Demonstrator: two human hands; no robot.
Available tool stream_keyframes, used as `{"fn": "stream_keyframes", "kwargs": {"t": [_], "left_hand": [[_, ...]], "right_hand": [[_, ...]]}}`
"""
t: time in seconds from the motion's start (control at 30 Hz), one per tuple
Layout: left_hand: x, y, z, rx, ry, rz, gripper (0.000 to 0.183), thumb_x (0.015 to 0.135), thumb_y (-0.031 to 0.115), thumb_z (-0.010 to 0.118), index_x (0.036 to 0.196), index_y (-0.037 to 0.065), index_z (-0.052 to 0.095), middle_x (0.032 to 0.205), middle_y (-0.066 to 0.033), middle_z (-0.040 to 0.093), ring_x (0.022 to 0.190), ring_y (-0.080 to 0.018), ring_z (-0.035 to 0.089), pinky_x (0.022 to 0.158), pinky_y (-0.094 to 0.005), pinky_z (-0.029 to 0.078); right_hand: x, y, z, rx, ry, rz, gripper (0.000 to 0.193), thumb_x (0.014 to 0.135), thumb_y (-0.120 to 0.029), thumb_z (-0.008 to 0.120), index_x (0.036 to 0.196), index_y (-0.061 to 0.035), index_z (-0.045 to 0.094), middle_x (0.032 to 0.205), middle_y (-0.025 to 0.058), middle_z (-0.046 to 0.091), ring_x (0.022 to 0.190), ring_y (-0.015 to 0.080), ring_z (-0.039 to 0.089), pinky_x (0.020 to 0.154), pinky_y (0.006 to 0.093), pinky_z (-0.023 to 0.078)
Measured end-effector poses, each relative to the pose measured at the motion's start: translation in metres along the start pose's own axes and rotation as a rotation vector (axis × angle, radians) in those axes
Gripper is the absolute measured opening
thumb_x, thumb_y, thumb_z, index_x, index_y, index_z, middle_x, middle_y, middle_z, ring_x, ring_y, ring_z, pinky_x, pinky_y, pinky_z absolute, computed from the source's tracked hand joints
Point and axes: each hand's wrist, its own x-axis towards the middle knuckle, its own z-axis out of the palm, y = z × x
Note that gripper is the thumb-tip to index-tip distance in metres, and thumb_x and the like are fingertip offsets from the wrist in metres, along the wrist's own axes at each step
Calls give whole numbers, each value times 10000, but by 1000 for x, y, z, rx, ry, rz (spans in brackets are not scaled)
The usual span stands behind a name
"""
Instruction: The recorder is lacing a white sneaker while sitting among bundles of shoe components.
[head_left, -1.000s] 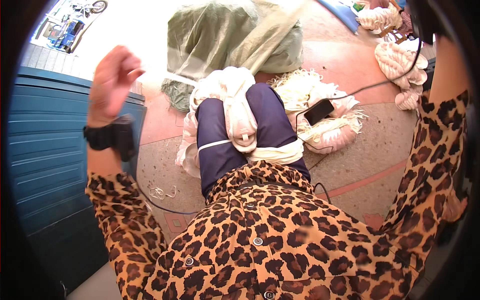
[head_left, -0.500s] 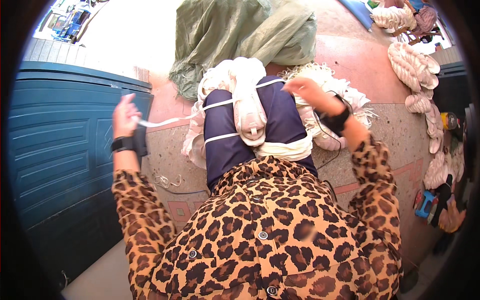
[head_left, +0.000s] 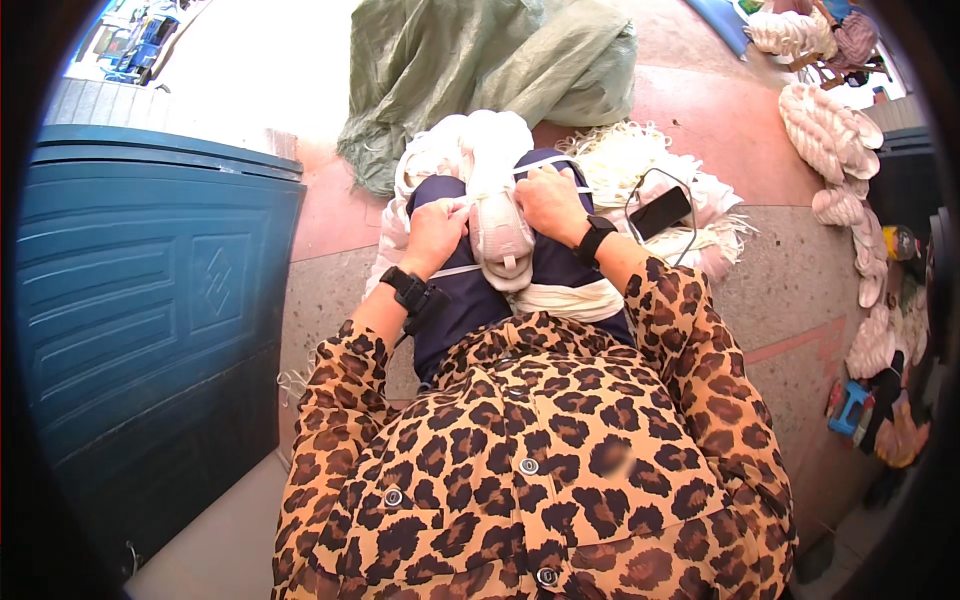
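A bundle of stacked pale pink-white shoe uppers [head_left: 500, 237] lies lengthwise across my lap, between my dark trouser legs. My left hand [head_left: 437, 232] is closed in a pinch at the bundle's left side, on a thin white strap [head_left: 459, 201]. Against its right side, my right hand [head_left: 552, 205] has curled fingers; what lies in them is hidden. White strap also runs over the right thigh beside those knuckles. Folded cream strips [head_left: 572, 302] rest on my lap at the near end of the bundle.
A green-grey sheet [head_left: 480, 70] covers something ahead. On the right, a phone [head_left: 661, 212] with a cable rests on pale uppers beside loose cream strips [head_left: 625, 150]. More braided-looking stacks [head_left: 825, 135] line the floor further right. A blue panelled door [head_left: 150, 270] stands left.
Both hands have come inward to the bundle, the left from far out with the strap stretched from it. The phone on the right now shows.
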Motion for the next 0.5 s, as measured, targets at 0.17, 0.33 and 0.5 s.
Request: {"fn": "stream_keyframes", "kwargs": {"t": [0.17,0.33,0.5], "left_hand": [[4,-17,8,286,93,165,216,794,196,513,819,20,636,710,-179,608,686,-329,595,642,-406,466],[8,-8,9,546,133,182,172,778,162,494,741,37,607,732,-162,609,713,-334,594,638,-420,472],[11,-1,6,762,101,451,105,734,111,500,693,66,584,699,-121,598,699,-289,588,601,-395,468]], "right_hand": [[3,-3,1,-26,45,-105,104,705,-142,541,735,-114,637,799,56,576,847,225,521,726,386,349],[3,-2,11,45,210,-2,123,743,-208,565,710,-104,622,778,55,560,844,229,511,722,388,340],[1,-4,-3,4,106,45,142,743,-225,586,776,-96,636,851,69,581,880,227,511,744,388,340]]}}
